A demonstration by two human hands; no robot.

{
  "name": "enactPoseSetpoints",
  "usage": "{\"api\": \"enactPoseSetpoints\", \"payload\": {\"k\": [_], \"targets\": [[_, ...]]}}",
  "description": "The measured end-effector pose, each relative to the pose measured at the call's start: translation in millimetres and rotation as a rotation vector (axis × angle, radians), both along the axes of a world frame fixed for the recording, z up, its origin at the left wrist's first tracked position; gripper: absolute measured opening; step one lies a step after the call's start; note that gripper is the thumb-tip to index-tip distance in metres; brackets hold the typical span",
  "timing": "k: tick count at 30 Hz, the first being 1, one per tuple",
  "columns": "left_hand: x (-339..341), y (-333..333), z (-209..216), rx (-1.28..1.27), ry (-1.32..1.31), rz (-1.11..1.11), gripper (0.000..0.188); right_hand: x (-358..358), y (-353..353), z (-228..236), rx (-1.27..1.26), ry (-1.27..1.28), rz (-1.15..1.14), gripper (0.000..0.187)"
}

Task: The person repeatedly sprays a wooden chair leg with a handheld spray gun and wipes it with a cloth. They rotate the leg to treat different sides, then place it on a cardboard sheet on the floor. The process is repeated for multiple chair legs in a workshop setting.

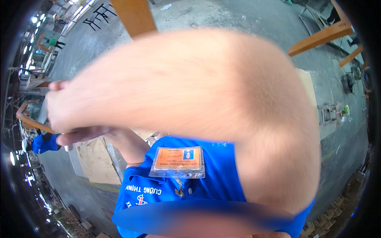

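My right forearm sweeps across the view from right to left, large and blurred, hiding much of the middle. At its far end is my right hand [58, 109], its fingers mostly turned out of sight. My left hand [85, 135] lies just below it, shadowed and partly covered; its grip does not show. Beside both hands is a brown wooden bar [31, 120], bent at a corner; whether either hand holds it is hidden. Beyond my forearm a broad wooden leg [135, 18] rises at the top, and another wooden leg [321, 38] slants in at the upper right.
An orange badge [176, 160] hangs on my blue shirt [218, 170]. Flat cardboard [93, 158] lies on the grey floor at left. A person in blue [44, 143] is at far left. Dark stool frames [99, 16] stand far back; a fan-like machine [348, 83] is at right.
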State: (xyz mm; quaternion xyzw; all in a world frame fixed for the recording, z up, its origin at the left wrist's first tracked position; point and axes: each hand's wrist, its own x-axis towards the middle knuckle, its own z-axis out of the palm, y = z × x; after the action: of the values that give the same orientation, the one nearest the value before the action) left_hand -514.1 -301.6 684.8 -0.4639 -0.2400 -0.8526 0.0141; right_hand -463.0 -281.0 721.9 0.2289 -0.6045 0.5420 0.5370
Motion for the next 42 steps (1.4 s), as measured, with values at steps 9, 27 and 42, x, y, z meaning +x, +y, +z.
{"api": "enactPoseSetpoints", "payload": {"k": [9, 27, 42], "targets": [[63, -20, -101, -1.361, -0.174, -0.012, 0.103, 90, 131, -142, -0.079, -0.666, 0.207, 0.058], [74, 32, -109, -1.098, -0.278, 0.155, 0.030, 287, 153, 3, 0.390, -0.193, 0.668, 0.023], [109, 56, -95, -1.156, 0.274, 0.214, 0.015, 334, 119, 33, -0.232, 0.298, -0.421, 0.018]]}}
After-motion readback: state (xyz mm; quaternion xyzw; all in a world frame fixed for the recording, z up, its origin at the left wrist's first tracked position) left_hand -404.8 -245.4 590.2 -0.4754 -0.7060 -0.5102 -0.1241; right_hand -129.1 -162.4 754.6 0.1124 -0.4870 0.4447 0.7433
